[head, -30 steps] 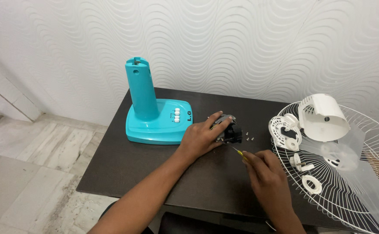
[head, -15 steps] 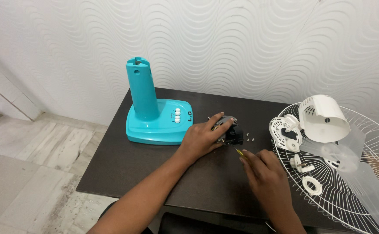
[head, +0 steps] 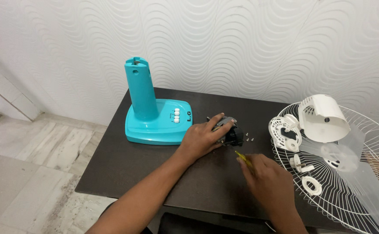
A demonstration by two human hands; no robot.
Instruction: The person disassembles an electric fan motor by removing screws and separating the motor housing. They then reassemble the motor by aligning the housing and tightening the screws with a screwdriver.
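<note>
Pressing down on the small dark motor (head: 228,132) at the centre of the frame, the left hand (head: 204,138) has its fingers spread over it, probably to keep it from sliding on the dark surface (head: 154,173). The right hand (head: 267,182), lower right of centre, pinches a thin yellow screwdriver (head: 242,157) in closed fingers, tip toward the motor. The turquoise fan base (head: 154,121) stands just left.

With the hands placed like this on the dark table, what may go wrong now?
1. The small loose screws lie beside the black motor part; a sweep of the left hand might scatter them off the table.
2. The yellow-handled tool in the right hand may slip toward the left hand's fingers.
3. The wire fan guard overhangs the table edge and could tip.
</note>
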